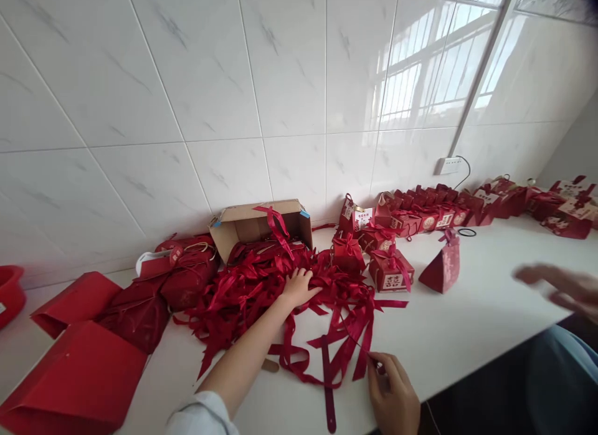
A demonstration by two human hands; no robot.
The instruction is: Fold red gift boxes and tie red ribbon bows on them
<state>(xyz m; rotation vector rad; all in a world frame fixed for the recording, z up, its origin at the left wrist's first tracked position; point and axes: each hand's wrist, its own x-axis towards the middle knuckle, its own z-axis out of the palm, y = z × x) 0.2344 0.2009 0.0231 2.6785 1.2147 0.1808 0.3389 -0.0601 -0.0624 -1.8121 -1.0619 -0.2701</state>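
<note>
A heap of shiny dark red satin ribbons [252, 285] covers the middle of the white table. My left hand [299, 288] rests on top of this heap with its fingers apart and the thumb stretched to the right. Lower down, near the front edge, my right hand [395, 391] is closed in a pinch. A thin dark red cord [357, 343] runs from its fingertips up toward the loose ribbon ends. Between the hands lies a flat dark red strap [328, 385] with a small hole at its lower end.
Behind the ribbons an open cardboard box [247, 226] lies against the tiled wall. Red gift boxes [391, 270] stand along the right, with a triangular box [443, 263] nearer. Larger red boxes [75, 379] sit left, by a red basin [10, 295]. Another person's blurred hand [555, 285] reaches in from the right.
</note>
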